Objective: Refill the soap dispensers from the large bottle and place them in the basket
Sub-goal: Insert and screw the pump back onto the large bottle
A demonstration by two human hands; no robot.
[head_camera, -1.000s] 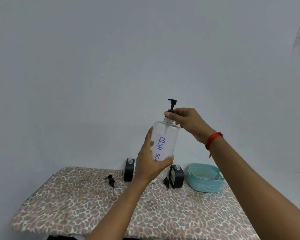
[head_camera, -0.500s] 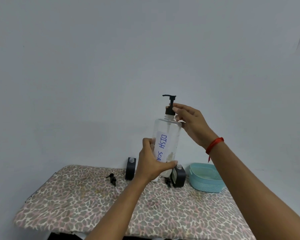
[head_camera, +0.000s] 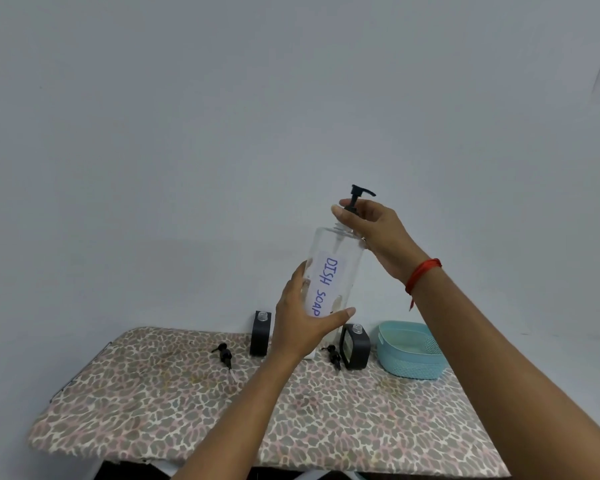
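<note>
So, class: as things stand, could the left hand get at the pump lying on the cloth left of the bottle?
Probably not yet: the left hand is shut around the large bottle. The pump itself lies unobstructed on the cloth.

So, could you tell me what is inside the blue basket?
The blue basket shows only bare inner wall and floor; nothing is visible inside. Its near wall hides the front part of the floor.

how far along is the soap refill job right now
Done: both small black dispensers stand open on the table, their pump heads lying beside them. In hand: the left hand holds up the large DISH SOAP bottle while the right hand grips its pump collar, apparently unscrewing it. Left: pouring, refitting pumps, and loading the blue basket, which holds no dispensers.
</note>
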